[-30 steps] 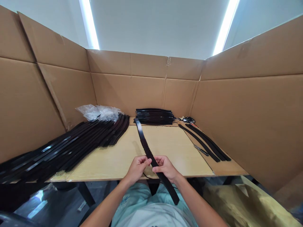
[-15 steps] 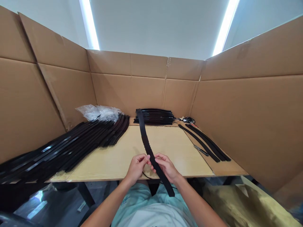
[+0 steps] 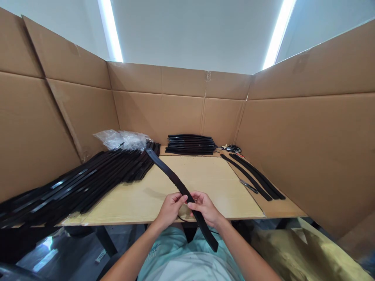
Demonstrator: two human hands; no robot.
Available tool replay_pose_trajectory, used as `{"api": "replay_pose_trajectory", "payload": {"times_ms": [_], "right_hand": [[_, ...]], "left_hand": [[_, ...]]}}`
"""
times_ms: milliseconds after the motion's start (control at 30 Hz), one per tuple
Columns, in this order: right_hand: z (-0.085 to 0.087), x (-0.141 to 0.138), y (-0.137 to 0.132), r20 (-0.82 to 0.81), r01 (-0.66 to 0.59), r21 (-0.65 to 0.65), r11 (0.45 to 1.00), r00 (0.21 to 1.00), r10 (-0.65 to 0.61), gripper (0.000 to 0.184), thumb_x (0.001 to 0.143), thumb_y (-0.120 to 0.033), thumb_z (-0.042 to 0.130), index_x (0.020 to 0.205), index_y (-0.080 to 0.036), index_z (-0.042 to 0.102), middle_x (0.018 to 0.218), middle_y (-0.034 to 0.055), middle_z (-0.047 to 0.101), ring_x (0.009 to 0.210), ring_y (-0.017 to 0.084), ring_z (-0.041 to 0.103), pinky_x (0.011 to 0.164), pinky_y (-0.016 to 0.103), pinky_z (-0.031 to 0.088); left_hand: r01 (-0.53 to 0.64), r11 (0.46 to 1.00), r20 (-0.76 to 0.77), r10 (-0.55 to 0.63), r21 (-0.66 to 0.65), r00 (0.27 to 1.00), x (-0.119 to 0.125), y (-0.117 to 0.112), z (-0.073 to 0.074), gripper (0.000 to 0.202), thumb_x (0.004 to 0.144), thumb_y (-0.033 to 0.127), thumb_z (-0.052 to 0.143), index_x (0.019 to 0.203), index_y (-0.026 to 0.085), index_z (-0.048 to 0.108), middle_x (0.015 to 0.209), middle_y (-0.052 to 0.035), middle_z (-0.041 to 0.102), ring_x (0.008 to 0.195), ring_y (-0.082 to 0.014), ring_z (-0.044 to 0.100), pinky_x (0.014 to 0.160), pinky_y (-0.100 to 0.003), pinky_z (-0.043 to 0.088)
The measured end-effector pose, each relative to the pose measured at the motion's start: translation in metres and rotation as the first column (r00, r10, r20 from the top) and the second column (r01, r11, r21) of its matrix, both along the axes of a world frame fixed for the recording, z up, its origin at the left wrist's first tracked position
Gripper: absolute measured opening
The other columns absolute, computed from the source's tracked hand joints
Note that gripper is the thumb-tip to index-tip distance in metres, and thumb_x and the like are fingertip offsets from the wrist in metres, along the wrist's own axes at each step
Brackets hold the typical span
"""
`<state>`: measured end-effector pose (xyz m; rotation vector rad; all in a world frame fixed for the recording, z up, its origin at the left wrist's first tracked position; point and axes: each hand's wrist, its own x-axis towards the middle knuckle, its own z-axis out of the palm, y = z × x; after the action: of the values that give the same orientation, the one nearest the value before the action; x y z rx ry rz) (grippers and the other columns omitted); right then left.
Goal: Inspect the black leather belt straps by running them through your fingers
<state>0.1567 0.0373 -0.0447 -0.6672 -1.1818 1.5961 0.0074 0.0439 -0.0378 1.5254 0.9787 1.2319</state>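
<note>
A long, curved black strip (image 3: 168, 171) slants over the near edge of the table, its far end up and to the left, its lower end above my lap. One edge looks toothed around the middle. My left hand (image 3: 170, 207) is closed on the strip near its middle, thumb and fingers pinching it. Just to the right, my right hand (image 3: 204, 208) grips the same strip, thumb on top and fingers underneath. A thin black cord (image 3: 182, 219) hangs below my hands; where it leads is hidden.
Many black strips (image 3: 108, 179) lie heaped at left beside clear plastic bags (image 3: 124, 139). A stack of black strips (image 3: 190, 144) sits at the back. At right are several loose strips (image 3: 249, 173), a small cutting tool (image 3: 249, 186) and tangled cables (image 3: 233, 148). Cardboard walls (image 3: 181, 113) enclose the table.
The strip's far end has swung left, away from the back stack toward the left heap, and its lower end has shifted slightly right. Both hands keep their hold on it.
</note>
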Motion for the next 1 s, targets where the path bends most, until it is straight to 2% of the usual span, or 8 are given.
{"api": "replay_pose_trajectory", "payload": {"times_ms": [100,233,333,467,567,767,900,1000], "right_hand": [[0.003,0.0,-0.002,0.005,0.001,0.029,1.0,1.0,-0.001,0.034,0.059,-0.027,0.082,0.076,-0.018,0.054,0.073,-0.0051,0.057,0.053,0.006,0.053,0.042,0.017,0.051],[0.001,-0.004,-0.006,0.041,0.005,0.063,0.998,0.999,-0.007,0.041,0.063,-0.036,0.079,0.077,-0.02,0.044,0.07,-0.0069,0.059,0.042,0.006,0.054,0.035,0.016,0.045],[-0.003,-0.009,-0.007,0.097,0.093,0.099,0.991,0.99,-0.103,0.041,0.072,-0.05,0.067,0.079,-0.02,0.041,0.057,-0.0066,0.06,0.032,0.005,0.047,0.028,0.013,0.033],[-0.006,-0.014,-0.009,0.153,0.207,0.095,0.974,0.964,-0.22,0.042,0.077,-0.059,0.056,0.081,-0.02,0.042,0.05,-0.0056,0.059,0.029,0.006,0.045,0.026,0.014,0.029],[-0.006,-0.016,-0.009,0.163,0.258,0.102,0.961,0.949,-0.272,0.043,0.076,-0.059,0.058,0.09,-0.02,0.046,0.048,-0.0063,0.057,0.029,0.008,0.045,0.026,0.015,0.03],[-0.01,-0.017,-0.011,0.154,0.225,0.141,0.964,0.957,-0.246,0.043,0.078,-0.057,0.058,0.094,-0.017,0.054,0.048,-0.0051,0.056,0.03,0.008,0.045,0.025,0.017,0.031],[-0.004,-0.013,-0.012,0.179,0.178,0.19,0.965,0.961,-0.213,0.04,0.077,-0.055,0.059,0.09,-0.018,0.054,0.056,-0.0025,0.061,0.039,0.011,0.056,0.037,0.022,0.045],[0.002,-0.008,-0.011,0.221,0.111,0.185,0.976,0.963,-0.152,0.042,0.074,-0.057,0.061,0.087,-0.019,0.053,0.062,-0.0015,0.063,0.046,0.013,0.061,0.046,0.026,0.05]], "left_hand": [[0.01,1.0,-0.021,-0.01,-0.018,1.0,0.0,0.001,-0.002,0.045,0.071,0.054,0.061,0.05,0.015,0.053,0.043,0.005,0.041,0.044,-0.0093,0.034,0.045,-0.022,0.025],[0.108,0.993,0.017,-0.107,-0.049,0.994,0.0,0.001,-0.005,0.042,0.074,0.053,0.059,0.059,0.014,0.058,0.048,0.0006,0.056,0.047,-0.0135,0.048,0.049,-0.024,0.036],[0.1,0.993,0.016,-0.099,-0.065,0.995,0.002,0.0,-0.005,0.041,0.074,0.053,0.059,0.058,0.015,0.056,0.048,0.0002,0.057,0.048,-0.0152,0.053,0.049,-0.025,0.039],[0.125,0.988,0.052,-0.121,-0.089,0.991,0.006,-0.001,-0.003,0.036,0.075,0.051,0.059,0.074,0.015,0.06,0.047,0.0019,0.058,0.046,-0.0167,0.057,0.047,-0.025,0.041],[0.163,0.984,0.115,-0.154,-0.077,0.981,0.008,-0.002,0.001,0.034,0.074,0.047,0.062,0.086,0.015,0.061,0.048,0.0026,0.059,0.046,-0.0172,0.058,0.048,-0.026,0.043],[0.22,0.966,0.223,-0.187,-0.133,0.957,0.005,-0.009,0.009,0.032,0.071,0.045,0.066,0.077,0.015,0.06,0.045,0.0045,0.054,0.04,-0.0132,0.053,0.044,-0.023,0.04],[0.303,0.936,0.265,-0.252,-0.176,0.931,0.004,-0.01,0.007,0.032,0.071,0.044,0.067,0.074,0.014,0.058,0.047,0.0031,0.055,0.041,-0.0123,0.052,0.047,-0.024,0.041],[0.234,0.955,0.222,-0.192,-0.183,0.956,0.003,-0.008,0.005,0.032,0.068,0.043,0.07,0.065,0.013,0.057,0.047,0.0028,0.054,0.043,-0.0114,0.05,0.048,-0.024,0.038]]}}
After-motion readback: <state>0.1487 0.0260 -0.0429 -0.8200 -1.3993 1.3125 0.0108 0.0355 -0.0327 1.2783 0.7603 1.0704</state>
